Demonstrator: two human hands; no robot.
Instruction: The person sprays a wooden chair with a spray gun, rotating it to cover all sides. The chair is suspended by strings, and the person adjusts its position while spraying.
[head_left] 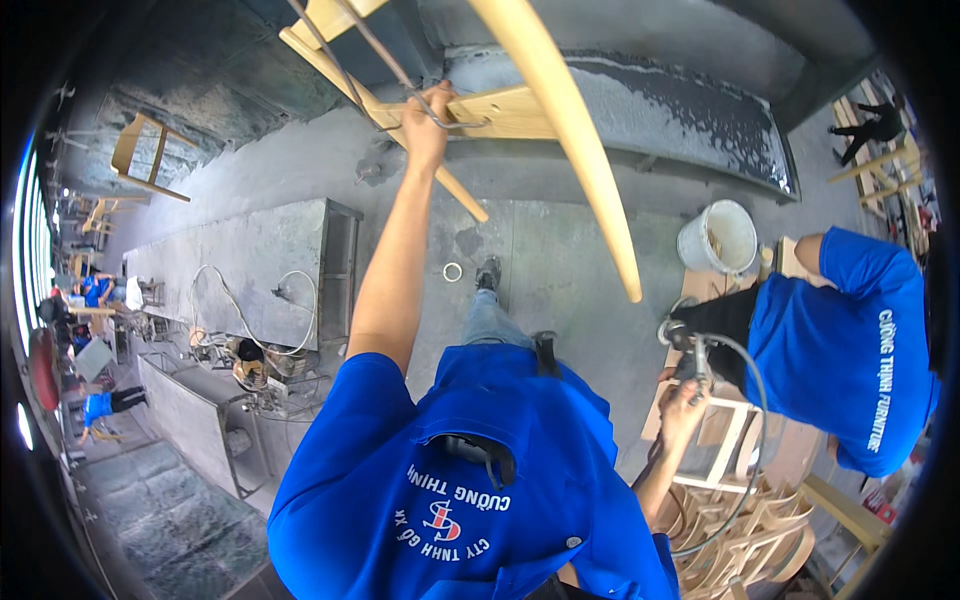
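Observation:
My left hand (430, 108) is raised and shut on the seat rail of a pale wooden chair frame (520, 110), holding it up. A long curved wooden rail (585, 150) of that frame sweeps down toward the middle. Thin metal wires cross beside the hand. My right hand (683, 400) is low at the right, shut on a grey air tool (690, 345) with a hose (755, 420) looping down from it. It hovers over a pale wooden frame piece (730, 440). My blue shirt fills the lower middle.
A co-worker in a blue shirt (850, 340) bends over close at the right, beside a white bucket (720, 235). Several stacked wooden chair parts (750, 540) lie at lower right. A grey metal bench (250, 270) with hoses stands at the left. A small ring (452, 271) lies on the concrete floor.

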